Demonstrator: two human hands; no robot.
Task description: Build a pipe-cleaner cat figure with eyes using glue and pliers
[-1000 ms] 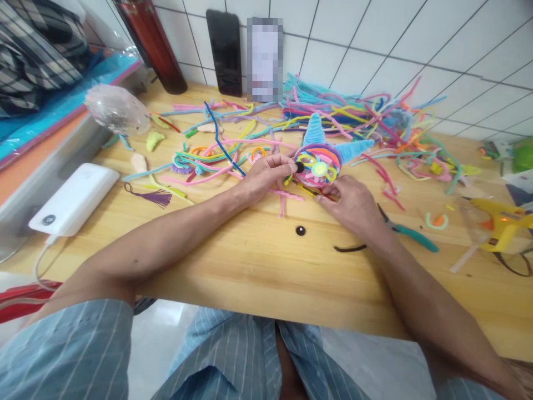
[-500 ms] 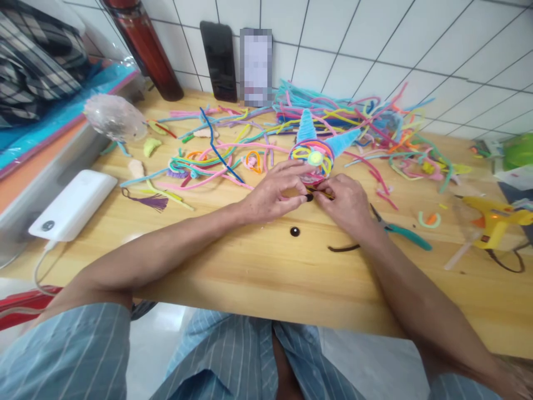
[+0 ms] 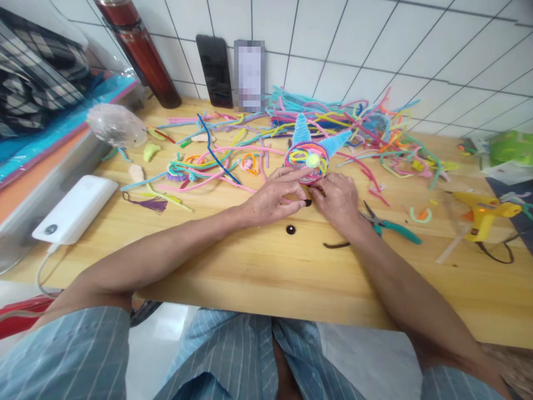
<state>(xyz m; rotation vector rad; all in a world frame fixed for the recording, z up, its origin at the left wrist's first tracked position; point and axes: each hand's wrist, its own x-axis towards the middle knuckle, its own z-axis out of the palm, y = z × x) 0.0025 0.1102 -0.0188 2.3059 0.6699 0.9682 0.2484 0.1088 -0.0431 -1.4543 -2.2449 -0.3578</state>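
Note:
A pipe-cleaner animal head (image 3: 296,155) with two pointed blue ears and coloured coils lies in front of me. My left hand (image 3: 275,197) stretches a finger onto its lower face, while its thumb and another finger close at a small black piece (image 3: 308,203). On the other side, my right hand (image 3: 337,201) is closed, its fingertips gripping the head's lower right edge; the exact grip is hidden. A shiny black disc (image 3: 290,229) lies nearer me on the table. Beside my right wrist is a short dark pipe cleaner (image 3: 335,245).
Teal-handled pliers (image 3: 400,230) and a yellow glue gun (image 3: 478,214) lie to the right. Loose pipe cleaners (image 3: 316,105) are heaped at the back. Two phones (image 3: 215,72) lean on the tiled wall near a red flask (image 3: 144,61). A white power bank (image 3: 77,208) sits left.
The camera view has shifted slightly. My right fingers have drawn in closer under the head's edge, covering the strand seen there before. The left hand stays nearly in place.

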